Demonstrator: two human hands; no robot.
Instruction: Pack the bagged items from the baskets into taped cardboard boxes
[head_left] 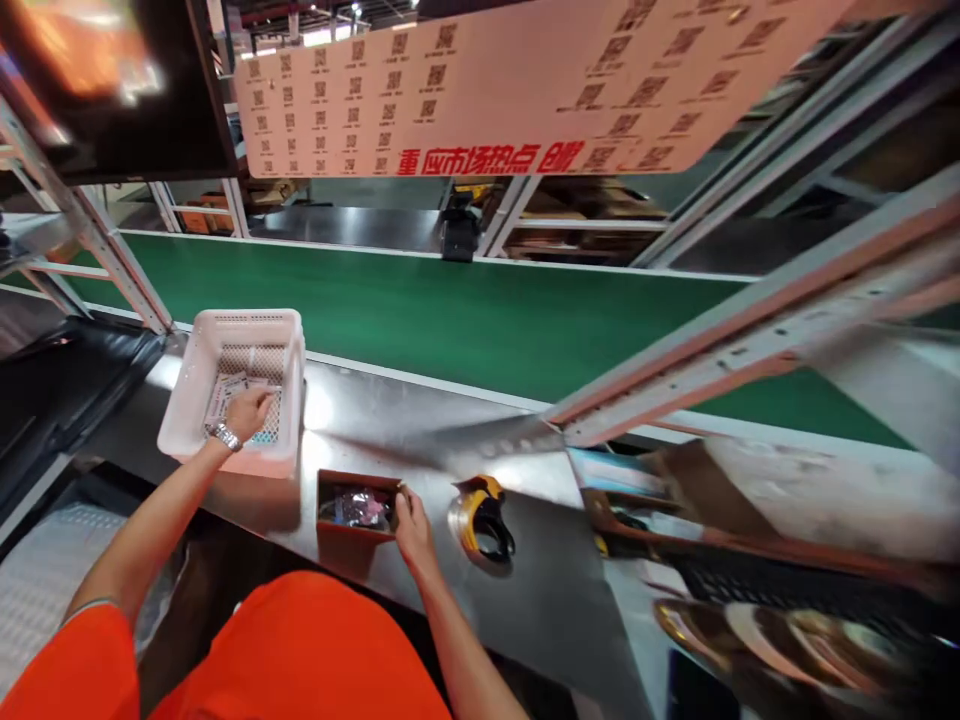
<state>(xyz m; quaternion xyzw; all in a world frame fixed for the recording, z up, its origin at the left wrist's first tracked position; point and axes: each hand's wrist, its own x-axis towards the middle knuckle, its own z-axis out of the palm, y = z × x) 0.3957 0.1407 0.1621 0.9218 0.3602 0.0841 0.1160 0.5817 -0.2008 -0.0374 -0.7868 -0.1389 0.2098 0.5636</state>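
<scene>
My left hand [250, 412], with a metal watch at the wrist, reaches into a white plastic basket [294, 375] on the left of the metal bench. Its fingers are curled together over some printed packets [223, 394]; whether anything is pinched in them is too small to see. My right hand [412, 524] grips the right edge of an open cardboard box [352, 534], which stands on the bench in front of me. Clear plastic-wrapped items [361, 508] lie inside the box. Right of that hand sits a yellow and black tape dispenser [484, 520].
Behind the metal bench [420, 425] runs a green conveyor belt [450, 315]. A slanted white metal post [675, 370] rises at the right. Farther right are a keyboard [780, 590] and tape rolls [750, 635]. A sign with codes [510, 90] hangs overhead; a screen [112, 90] is upper left.
</scene>
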